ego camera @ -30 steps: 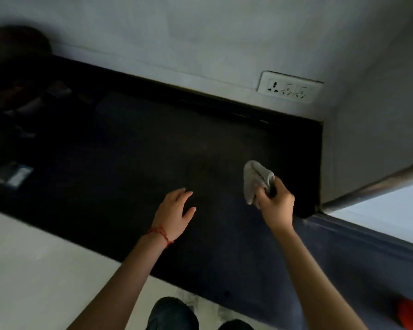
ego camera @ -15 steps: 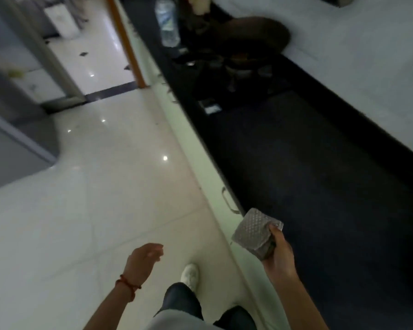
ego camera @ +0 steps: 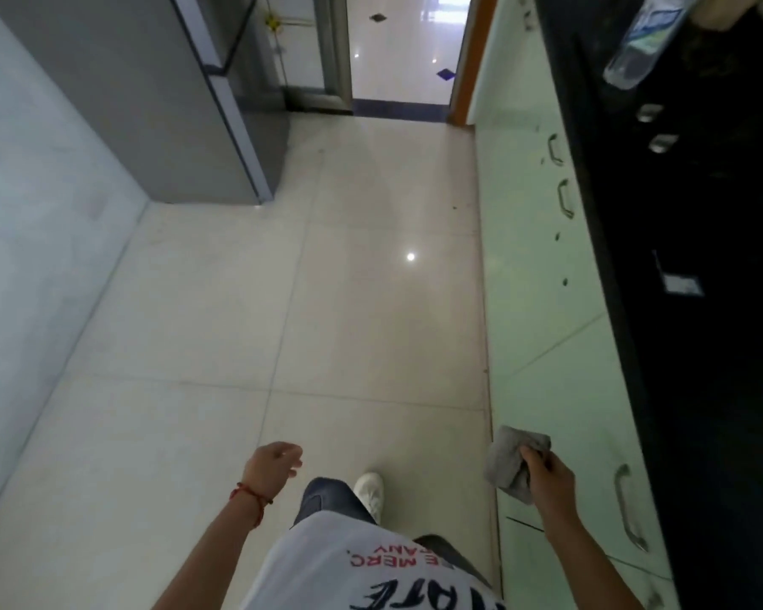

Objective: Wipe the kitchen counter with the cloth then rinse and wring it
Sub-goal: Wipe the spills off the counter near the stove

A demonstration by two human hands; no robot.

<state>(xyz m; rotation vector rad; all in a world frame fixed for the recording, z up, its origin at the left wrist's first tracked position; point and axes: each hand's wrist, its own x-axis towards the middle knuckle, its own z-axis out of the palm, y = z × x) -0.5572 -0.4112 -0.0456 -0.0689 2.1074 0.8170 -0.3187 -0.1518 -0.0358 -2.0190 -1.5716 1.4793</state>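
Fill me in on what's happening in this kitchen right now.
A person is walking along the floor beside the dark kitchen counter, which runs along their right. The right hand grips a bunched grey cloth, held off the counter in front of the pale cabinet doors. The left hand, with a red thread at the wrist, hangs loosely curled and holds nothing. No sink is in view.

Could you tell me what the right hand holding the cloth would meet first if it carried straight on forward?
Probably nothing soon: the right hand and cloth run alongside the cabinet fronts, though depth is unclear.
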